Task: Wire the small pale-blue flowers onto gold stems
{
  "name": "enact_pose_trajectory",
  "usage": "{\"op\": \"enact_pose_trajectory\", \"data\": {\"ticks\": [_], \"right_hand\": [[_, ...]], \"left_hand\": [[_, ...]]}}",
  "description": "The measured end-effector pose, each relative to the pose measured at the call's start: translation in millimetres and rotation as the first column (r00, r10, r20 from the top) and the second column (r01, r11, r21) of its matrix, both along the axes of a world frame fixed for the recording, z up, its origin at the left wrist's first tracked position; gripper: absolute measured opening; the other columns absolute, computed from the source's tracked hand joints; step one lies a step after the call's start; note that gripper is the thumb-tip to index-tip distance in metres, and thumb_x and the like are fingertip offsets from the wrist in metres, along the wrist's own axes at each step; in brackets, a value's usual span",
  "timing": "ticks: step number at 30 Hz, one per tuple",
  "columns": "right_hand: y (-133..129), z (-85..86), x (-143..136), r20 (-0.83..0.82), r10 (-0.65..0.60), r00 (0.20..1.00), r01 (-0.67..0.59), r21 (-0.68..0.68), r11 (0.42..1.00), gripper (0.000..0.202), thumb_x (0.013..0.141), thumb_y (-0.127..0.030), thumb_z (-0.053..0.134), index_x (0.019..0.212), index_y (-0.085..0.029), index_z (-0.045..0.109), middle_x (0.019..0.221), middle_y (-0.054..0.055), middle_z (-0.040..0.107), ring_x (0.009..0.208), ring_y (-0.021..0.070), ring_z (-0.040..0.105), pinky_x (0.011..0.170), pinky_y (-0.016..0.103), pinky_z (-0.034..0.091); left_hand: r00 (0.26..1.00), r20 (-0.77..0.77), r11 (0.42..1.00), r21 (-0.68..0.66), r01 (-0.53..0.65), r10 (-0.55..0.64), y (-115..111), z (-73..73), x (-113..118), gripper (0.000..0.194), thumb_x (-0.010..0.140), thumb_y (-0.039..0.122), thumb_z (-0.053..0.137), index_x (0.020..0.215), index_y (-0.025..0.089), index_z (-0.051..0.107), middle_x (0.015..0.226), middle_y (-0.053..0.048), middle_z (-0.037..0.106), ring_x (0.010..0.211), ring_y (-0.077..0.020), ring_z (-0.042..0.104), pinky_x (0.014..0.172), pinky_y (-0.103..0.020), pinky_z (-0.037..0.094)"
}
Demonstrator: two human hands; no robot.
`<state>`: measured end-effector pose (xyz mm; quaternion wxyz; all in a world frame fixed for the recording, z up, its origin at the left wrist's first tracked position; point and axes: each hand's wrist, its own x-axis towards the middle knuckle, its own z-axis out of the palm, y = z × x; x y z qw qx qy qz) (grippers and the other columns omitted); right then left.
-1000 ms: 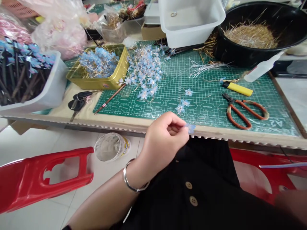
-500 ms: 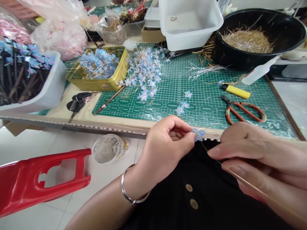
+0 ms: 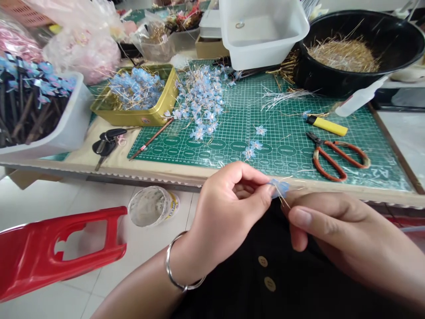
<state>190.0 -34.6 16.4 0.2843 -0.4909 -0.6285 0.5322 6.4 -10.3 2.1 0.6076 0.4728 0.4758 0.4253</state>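
Between thumb and forefinger, my left hand pinches a blue artificial flower just over the table's front edge. Thin gold wire runs from the flower into the closed fingers of my right hand, which sits close on its right. The wire's far end is hidden by that hand. Beyond the hands, a few loose blue flowers lie on the green cutting mat. Wire cutters with orange handles rest on the mat's right part, below a yellow lighter.
A pile of blue flowers lies beside a gold tin full of them. Further back stand a white bin and a black basin of wire clippings. At left are a tub of stems, scissors and a red stool.
My right hand has turned and drawn in close beside the flower, holding the wire nearer to it. The long wire end seen across that hand no longer shows. My left hand keeps its pinch.
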Motion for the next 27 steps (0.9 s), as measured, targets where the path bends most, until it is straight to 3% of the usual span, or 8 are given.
{"op": "enact_pose_trajectory", "data": {"ticks": [11, 16, 21, 27], "right_hand": [[-8, -9.4, -6, 0.093, -0.087, 0.992, 0.082, 0.057, 0.995, 0.052, 0.083, -0.071, 0.059, 0.058, -0.026, 0.067, 0.056, 0.001, 0.051, 0.057, 0.02, 0.054, 0.055, 0.033, 0.051], [-6, -10.0, -4, 0.02, -0.06, 0.998, 0.06, -0.036, 0.998, 0.047, 0.086, -0.063, 0.061, 0.056, -0.027, 0.069, 0.055, 0.001, 0.052, 0.054, 0.0184, 0.052, 0.053, 0.032, 0.049], [-3, -10.8, -3, -0.101, -0.016, 0.995, 0.006, -0.105, 0.994, 0.044, 0.093, -0.048, 0.06, 0.055, -0.027, 0.069, 0.057, -0.002, 0.054, 0.052, 0.0127, 0.053, 0.053, 0.026, 0.046], [-3, -14.6, -2, -0.142, -0.02, 0.99, -0.002, -0.151, 0.988, 0.043, 0.093, -0.047, 0.059, 0.057, -0.026, 0.069, 0.064, 0.0, 0.06, 0.062, 0.014, 0.058, 0.06, 0.026, 0.047]], "left_hand": [[0.993, -0.114, 0.993, 0.119, -0.009, 0.022, -4, 1.5, -1, 0.008, 0.082, 0.017, 0.078, 0.081, 0.023, 0.072, 0.076, 0.003, 0.074, 0.065, -0.0117, 0.068, 0.059, -0.021, 0.053], [0.975, -0.212, 0.966, 0.26, -0.009, 0.066, -6, 1.0, 1, 0.007, 0.083, 0.015, 0.076, 0.082, 0.021, 0.073, 0.083, 0.002, 0.076, 0.071, -0.0127, 0.071, 0.062, -0.021, 0.055], [0.942, -0.301, 0.899, 0.438, 0.0, 0.147, -6, -2.6, 2, 0.011, 0.081, 0.007, 0.072, 0.084, 0.018, 0.07, 0.081, 0.001, 0.073, 0.071, -0.0119, 0.07, 0.062, -0.022, 0.058], [0.932, -0.317, 0.829, 0.558, 0.033, 0.177, -6, -7.8, 2, 0.009, 0.081, 0.005, 0.071, 0.084, 0.014, 0.07, 0.078, 0.0, 0.072, 0.07, -0.0087, 0.067, 0.067, -0.019, 0.058]]}}
